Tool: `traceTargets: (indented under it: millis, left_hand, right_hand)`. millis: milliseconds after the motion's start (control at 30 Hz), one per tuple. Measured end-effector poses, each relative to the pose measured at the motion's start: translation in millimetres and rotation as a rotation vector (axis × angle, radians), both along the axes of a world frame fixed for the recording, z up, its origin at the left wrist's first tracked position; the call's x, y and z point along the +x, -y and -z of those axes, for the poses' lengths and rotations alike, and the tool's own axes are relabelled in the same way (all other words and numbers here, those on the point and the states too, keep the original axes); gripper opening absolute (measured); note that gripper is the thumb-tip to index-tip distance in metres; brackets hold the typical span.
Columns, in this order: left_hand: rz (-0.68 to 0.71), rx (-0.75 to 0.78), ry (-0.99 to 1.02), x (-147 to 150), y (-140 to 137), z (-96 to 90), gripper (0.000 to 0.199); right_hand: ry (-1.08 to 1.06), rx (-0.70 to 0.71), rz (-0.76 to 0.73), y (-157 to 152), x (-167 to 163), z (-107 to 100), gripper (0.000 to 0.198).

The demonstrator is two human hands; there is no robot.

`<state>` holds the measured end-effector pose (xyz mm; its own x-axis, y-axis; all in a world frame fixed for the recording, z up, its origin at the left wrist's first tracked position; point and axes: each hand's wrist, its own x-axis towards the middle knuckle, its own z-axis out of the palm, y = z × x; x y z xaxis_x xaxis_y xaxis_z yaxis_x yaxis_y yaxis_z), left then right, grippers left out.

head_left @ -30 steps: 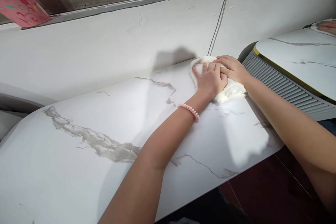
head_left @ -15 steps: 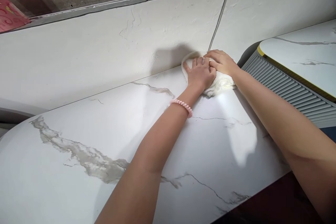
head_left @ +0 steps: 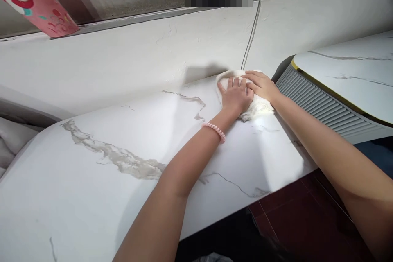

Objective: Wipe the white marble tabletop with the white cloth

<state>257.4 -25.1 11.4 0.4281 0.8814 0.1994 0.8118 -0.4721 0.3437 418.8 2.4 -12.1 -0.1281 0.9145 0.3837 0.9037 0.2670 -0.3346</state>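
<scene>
A white fluffy cloth (head_left: 259,108) lies bunched on the white marble-patterned table (head_left: 138,131), close to where its back edge meets the wall. My left hand (head_left: 236,97) rests palm down on the cloth with its fingers spread; a pink coil band (head_left: 214,131) circles that wrist. Right beside it, my right hand (head_left: 262,86) is laid over the cloth's far right part, fingers stretched out and open. Both hands touch the cloth from above, and the thumbs are close together. What lies beneath the cloth and palms is hidden.
A white cable (head_left: 252,32) hangs down the white wall (head_left: 123,65) behind the cloth. To the right stands a ribbed grey unit with a marble-patterned top (head_left: 353,65). A pink patterned object (head_left: 49,8) leans on the ledge. Dark red floor tiles (head_left: 291,213) show below the table's front edge.
The camera view has shifted, bringing more of the ledge, pink object and floor into sight. Both hands stay on the cloth at nearly the same place on the table.
</scene>
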Motion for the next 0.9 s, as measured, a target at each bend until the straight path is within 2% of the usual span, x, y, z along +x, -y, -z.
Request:
traceTargets:
  millis: [267, 567, 733, 900]
  left_hand:
    - [0.015, 0.043, -0.015, -9, 65, -0.5, 0.047]
    - [0.033, 0.04, -0.049, -45, 133, 0.8, 0.053]
    - [0.091, -0.002, -0.074, -74, 154, -3.1, 0.054]
    - [0.168, -0.047, -0.067, -104, 151, -4.5, 0.054]
  right_hand:
    - [-0.038, 0.037, -0.022, 66, -8, 0, 0.042]
    - [-0.129, 0.094, -0.092, 141, -49, -7, 0.037]
    - [-0.136, 0.088, -0.068, 173, -79, -12, 0.034]
    - [-0.137, 0.075, -0.07, 179, -106, -13, 0.034]
